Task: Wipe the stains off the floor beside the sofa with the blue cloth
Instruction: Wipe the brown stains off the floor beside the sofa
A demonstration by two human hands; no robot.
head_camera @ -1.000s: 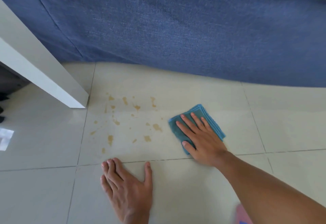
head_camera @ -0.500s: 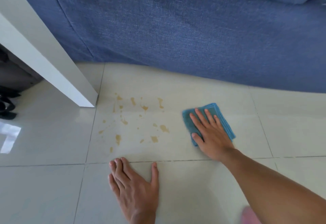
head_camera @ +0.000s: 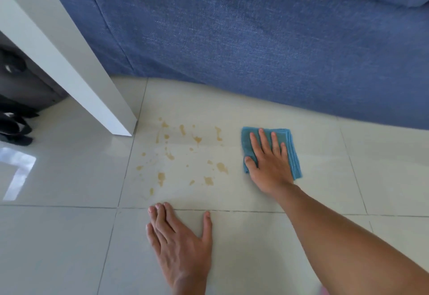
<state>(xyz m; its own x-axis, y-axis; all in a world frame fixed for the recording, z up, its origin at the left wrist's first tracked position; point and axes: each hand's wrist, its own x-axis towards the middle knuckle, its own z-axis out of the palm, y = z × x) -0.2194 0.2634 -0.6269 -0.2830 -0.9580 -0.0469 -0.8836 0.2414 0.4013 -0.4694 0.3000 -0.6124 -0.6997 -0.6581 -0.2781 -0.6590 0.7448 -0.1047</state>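
The right hand (head_camera: 270, 167) lies flat with fingers spread, pressing the folded blue cloth (head_camera: 293, 155) onto the floor (head_camera: 383, 167) rather than gripping it. The cloth sits on the same tile as the stains (head_camera: 183, 155), just off their right-hand edge and near the sofa (head_camera: 255, 39) base. The left hand (head_camera: 181, 246) is open, palm down on the next tile, touching its grout line. The tan spots look untouched and span towards the white furniture leg (head_camera: 76, 74), so the wiping seems barely begun.
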